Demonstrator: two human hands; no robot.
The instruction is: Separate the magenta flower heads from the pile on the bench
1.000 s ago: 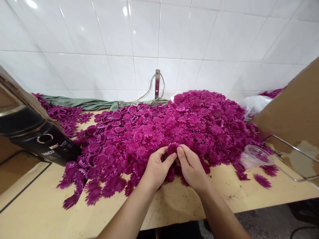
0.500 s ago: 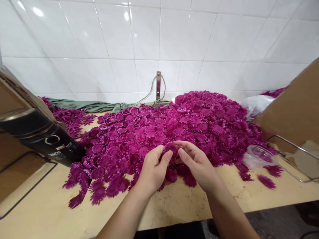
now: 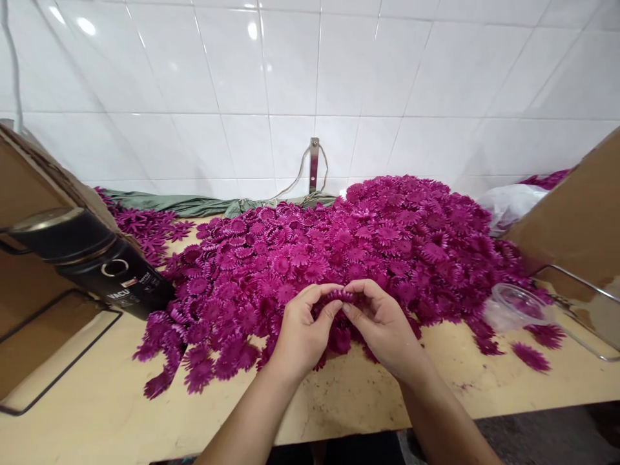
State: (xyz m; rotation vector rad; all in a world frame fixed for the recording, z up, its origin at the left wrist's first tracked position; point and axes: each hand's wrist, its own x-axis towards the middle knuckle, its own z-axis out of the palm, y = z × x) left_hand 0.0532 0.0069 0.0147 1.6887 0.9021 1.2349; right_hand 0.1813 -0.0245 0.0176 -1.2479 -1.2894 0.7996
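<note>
Petals curl edge-up in one magenta flower piece (image 3: 340, 295), pinched between the thumb and fingers of both the left hand (image 3: 304, 323) and the right hand (image 3: 383, 321), the fingertips nearly meeting. Work on this piece appears under way, as neither hand has released it. A large heap of similar pieces (image 3: 368, 236) lies just beyond both hands; which of those are finished and which remain cannot be told.

Farther off, beyond the left hand and to its left, flatter star-shaped pieces (image 3: 152, 231) lie near a green cloth (image 3: 177, 204). Well left of the left hand, a black bottle (image 3: 119, 274) leans over the bench (image 3: 358, 403), limiting reach at that end of the heap. Well right of the right hand, a clear plastic cup (image 3: 520, 309) and a cardboard panel (image 3: 576, 223) crowd the other end, with a loose piece (image 3: 531, 357) nearer the bench's edge.
</note>
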